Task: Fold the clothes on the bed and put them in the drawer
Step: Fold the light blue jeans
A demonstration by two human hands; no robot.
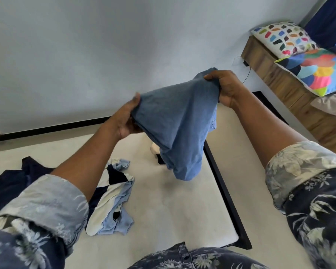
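Left hand (126, 121) and right hand (224, 89) gripped the unfolded blue garment (175, 129) above the bed (163, 210); striped top (113, 200) and navy piece (10, 185) lay crumpled. Folding seemed barely begun.

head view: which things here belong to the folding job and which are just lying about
Job: blue garment, gripped by left hand and right hand; light blue and white garment; dark navy clothes; bed.
Lying about: patterned pillow; colourful quilt; wooden frame.

home bedrm: bed (163, 210), scattered clothes (113, 200), pillow (285, 38).
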